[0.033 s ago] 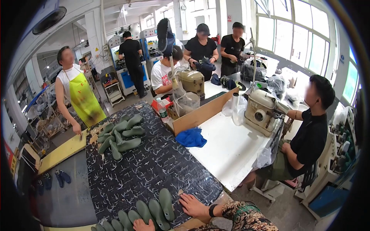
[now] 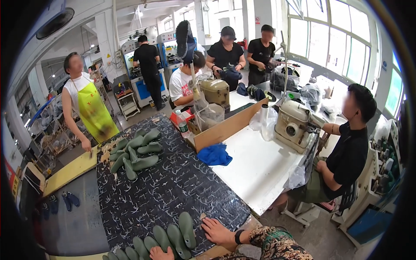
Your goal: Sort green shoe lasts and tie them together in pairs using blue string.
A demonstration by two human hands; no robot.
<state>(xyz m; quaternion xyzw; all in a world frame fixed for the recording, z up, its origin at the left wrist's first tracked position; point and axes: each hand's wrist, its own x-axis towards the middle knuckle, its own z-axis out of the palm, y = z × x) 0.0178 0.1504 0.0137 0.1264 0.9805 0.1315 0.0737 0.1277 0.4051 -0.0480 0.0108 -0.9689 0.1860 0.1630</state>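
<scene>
A row of several green shoe lasts lies side by side along the near edge of the patterned dark table cover. My left hand, partly cut off by the lower edge, rests on these lasts with its fingers apart, not wrapped round one. To the right of the row, my right hand lies flat on the cover, fingers stretched out and nothing in them. Its fingertips touch or nearly touch a small worn tan patch. Farther off, another group of green lasts is heaped on the cover.
A blue cloth and a beige sewing machine are on the white table at right, where a person sits. At left, a person in a yellow apron stands by dark shoes. A bottle stands beyond.
</scene>
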